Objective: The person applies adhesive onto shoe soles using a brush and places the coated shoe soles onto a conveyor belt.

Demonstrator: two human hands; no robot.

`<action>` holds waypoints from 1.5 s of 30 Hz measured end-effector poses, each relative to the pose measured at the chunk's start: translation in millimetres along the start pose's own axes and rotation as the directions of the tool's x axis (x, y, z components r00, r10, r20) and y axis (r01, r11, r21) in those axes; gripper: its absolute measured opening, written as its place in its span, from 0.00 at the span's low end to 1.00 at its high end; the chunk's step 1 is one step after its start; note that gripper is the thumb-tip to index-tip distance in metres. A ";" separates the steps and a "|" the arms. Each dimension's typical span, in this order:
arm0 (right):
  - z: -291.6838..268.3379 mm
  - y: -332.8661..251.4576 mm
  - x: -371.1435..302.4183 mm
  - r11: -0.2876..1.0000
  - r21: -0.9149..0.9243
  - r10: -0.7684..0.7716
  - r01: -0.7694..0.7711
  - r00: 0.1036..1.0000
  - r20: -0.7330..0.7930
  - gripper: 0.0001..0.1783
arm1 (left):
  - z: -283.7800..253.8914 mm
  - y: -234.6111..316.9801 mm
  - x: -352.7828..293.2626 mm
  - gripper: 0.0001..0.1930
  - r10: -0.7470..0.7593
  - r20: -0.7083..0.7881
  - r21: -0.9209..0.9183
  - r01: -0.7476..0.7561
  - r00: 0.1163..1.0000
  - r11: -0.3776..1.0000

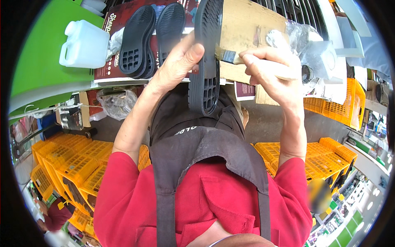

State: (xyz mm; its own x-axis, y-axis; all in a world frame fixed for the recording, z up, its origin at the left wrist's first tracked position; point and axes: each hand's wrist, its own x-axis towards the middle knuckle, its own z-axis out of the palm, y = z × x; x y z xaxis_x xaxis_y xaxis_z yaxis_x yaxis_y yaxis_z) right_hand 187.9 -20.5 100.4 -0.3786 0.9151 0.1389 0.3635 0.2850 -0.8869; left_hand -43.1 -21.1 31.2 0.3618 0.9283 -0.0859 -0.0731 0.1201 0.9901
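Observation:
A black shoe sole (208, 61) stands nearly upright in front of me, its gridded heel end lowest and over my apron. My left hand (177, 62) grips it along its left edge, thumb showing and the other fingers partly hidden behind it. Between the fingers and thumb of my right hand (275, 70) is a flat brush (229, 56) with a dark ferrule. The bristles point left and meet the sole's right edge around its middle; whether they press on it is hard to tell. More black soles (137, 41) lie stacked at the left, beside another sole (171, 31).
A white plastic jug (85, 45) stands on the green tabletop (39, 53) at left. Brown cardboard (247, 26) covers the bench behind the brush. Clear plastic wrapping (317, 55) sits at right. Orange crates (80, 160) flank me on both sides, with a person at lower left.

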 end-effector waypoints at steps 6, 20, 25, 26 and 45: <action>-10.1 -5.0 -3.8 0.993 -0.107 -0.045 0.058 0.992 0.118 0.06 | -9.4 -1.4 7.3 0.49 0.091 -0.077 -0.043 -0.094 0.993 0.995; -25.7 25.2 -7.7 0.918 -0.262 -0.242 0.297 0.944 0.224 0.06 | -20.1 3.6 -0.9 0.37 0.228 -0.075 -0.168 -0.238 0.971 0.957; -23.1 18.8 -6.0 0.969 -0.240 -0.029 0.066 0.987 0.156 0.08 | -10.8 10.8 -7.2 0.41 0.428 -0.063 0.207 -0.408 0.902 0.889; -22.6 18.0 -5.7 0.969 -0.246 0.062 -0.032 0.991 0.119 0.09 | -9.0 12.9 -8.3 0.41 0.450 -0.034 0.314 -0.418 0.892 0.852; -8.0 1.5 22.5 0.974 0.082 0.206 -0.210 0.977 0.056 0.16 | -24.1 -34.5 22.0 0.35 0.697 0.267 0.668 -0.649 0.665 0.364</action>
State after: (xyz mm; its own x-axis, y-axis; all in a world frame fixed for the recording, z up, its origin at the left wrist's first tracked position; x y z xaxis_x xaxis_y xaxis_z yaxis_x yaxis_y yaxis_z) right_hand 186.7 2.7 105.7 -0.3423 0.9368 -0.0719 0.3643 0.0618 -0.9292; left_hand -55.0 3.7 -7.5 0.4376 0.6076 0.6628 0.3591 -0.7939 0.4907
